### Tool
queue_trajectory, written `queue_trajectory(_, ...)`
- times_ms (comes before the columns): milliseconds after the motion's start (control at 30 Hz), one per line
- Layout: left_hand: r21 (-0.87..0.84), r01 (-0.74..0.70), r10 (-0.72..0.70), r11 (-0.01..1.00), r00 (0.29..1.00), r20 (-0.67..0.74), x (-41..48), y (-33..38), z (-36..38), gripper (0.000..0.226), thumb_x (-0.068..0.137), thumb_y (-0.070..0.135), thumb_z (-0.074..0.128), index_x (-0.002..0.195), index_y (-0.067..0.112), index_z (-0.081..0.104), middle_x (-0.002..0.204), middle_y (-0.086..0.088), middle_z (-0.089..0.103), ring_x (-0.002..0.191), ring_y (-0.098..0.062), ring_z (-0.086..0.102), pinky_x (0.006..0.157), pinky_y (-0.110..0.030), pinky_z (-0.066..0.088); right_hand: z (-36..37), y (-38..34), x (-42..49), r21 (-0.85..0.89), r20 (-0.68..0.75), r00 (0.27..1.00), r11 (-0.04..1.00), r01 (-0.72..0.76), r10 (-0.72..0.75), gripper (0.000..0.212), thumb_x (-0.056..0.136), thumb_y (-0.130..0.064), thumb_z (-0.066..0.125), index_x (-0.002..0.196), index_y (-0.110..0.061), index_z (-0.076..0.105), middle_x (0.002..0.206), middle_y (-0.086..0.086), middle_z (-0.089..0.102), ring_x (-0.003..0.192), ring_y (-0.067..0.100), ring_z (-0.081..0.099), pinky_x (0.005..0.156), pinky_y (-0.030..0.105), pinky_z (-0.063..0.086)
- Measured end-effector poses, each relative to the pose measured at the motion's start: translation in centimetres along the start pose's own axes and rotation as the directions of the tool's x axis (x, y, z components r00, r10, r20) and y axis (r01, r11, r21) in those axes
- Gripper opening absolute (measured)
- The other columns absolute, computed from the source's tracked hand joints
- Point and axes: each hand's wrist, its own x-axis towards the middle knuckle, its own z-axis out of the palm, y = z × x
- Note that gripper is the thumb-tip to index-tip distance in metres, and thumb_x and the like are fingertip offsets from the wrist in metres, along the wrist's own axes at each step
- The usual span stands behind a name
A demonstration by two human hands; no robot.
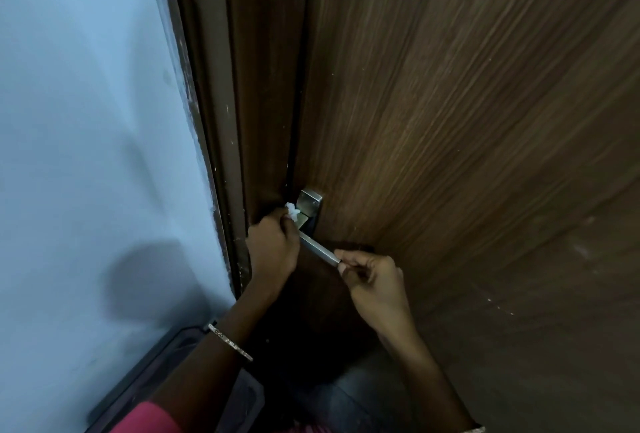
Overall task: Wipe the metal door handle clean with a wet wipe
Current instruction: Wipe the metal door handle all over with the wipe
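Observation:
A metal lever door handle (320,250) sticks out from its steel backplate (310,203) on the brown wooden door (450,121). My left hand (273,245) is closed on a white wet wipe (292,210), pressing it against the handle's base by the backplate. Only a small bunch of the wipe shows above my fingers. My right hand (374,280) pinches the free end of the lever between thumb and fingers.
The dark brown door frame (221,121) runs up along the left of the door, beside a pale blue wall (86,121). A dark skirting strip (145,373) lies at the wall's foot. A bangle (230,342) circles my left wrist.

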Motion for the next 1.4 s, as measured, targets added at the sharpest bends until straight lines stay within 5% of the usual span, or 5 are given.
queue_trajectory(400,-0.637,0.536,-0.506,0.554,0.824,0.255,-0.9,0.6,0.3,0.026,0.103,0.021,0.045,0.096,0.011,0.067,0.101,-0.019,0.074,0.088,-0.030,0.075,0.083,-0.045,0.061,0.4,0.4,0.0,0.051,-0.033,0.999,0.998,-0.020,0.021,0.026,0.091,-0.010,0.067,0.110,-0.024,0.077,0.103,-0.015,0.077,0.099,-0.003,0.070,0.094,0.019,0.055)
queue_trajectory(800,-0.644,0.750,-0.580,0.150,0.594,0.557,-0.7,0.5,0.3,0.036,0.101,0.028,0.051,0.123,0.001,0.057,0.108,-0.022,0.071,0.097,-0.033,0.073,0.068,-0.032,0.060,0.6,0.4,-0.2,0.056,-0.039,0.999,0.998,0.005,-0.003,0.027,0.091,-0.008,0.066,0.113,-0.021,0.075,0.108,-0.013,0.075,0.102,-0.005,0.067,0.087,0.003,0.049)
queue_trajectory(1100,-0.672,0.672,-0.629,0.310,0.675,0.385,-0.8,0.4,0.2,0.010,0.099,0.016,0.056,0.100,0.011,0.065,0.111,-0.014,0.071,0.097,-0.025,0.072,0.082,-0.035,0.060,0.7,0.7,-0.2,0.068,-0.032,0.999,0.998,0.008,-0.006,0.029,0.090,-0.008,0.067,0.113,-0.023,0.075,0.107,-0.014,0.076,0.102,-0.004,0.069,0.095,0.017,0.053)
queue_trajectory(1267,-0.396,0.260,-0.301,0.881,0.952,-0.046,-0.9,1.7,0.2,0.027,0.097,0.032,0.058,0.095,0.014,0.078,0.083,0.000,0.074,0.072,-0.014,0.066,0.073,-0.034,0.056,0.6,0.9,-0.2,0.056,-0.027,1.000,0.998,0.007,-0.006,0.029,0.090,-0.011,0.068,0.114,-0.026,0.075,0.103,-0.018,0.075,0.100,-0.006,0.068,0.095,0.018,0.054)
queue_trajectory(1400,-0.090,0.018,-0.030,0.996,0.992,-0.123,-1.3,2.7,-0.8,0.023,0.093,0.021,0.065,0.112,0.016,0.076,0.089,0.002,0.078,0.063,-0.004,0.062,0.056,-0.006,0.039,0.6,0.8,-0.2,0.096,-0.012,1.000,0.995,-0.007,0.008,0.029,0.091,-0.009,0.066,0.113,-0.026,0.074,0.104,-0.018,0.074,0.100,-0.006,0.068,0.093,0.015,0.054)
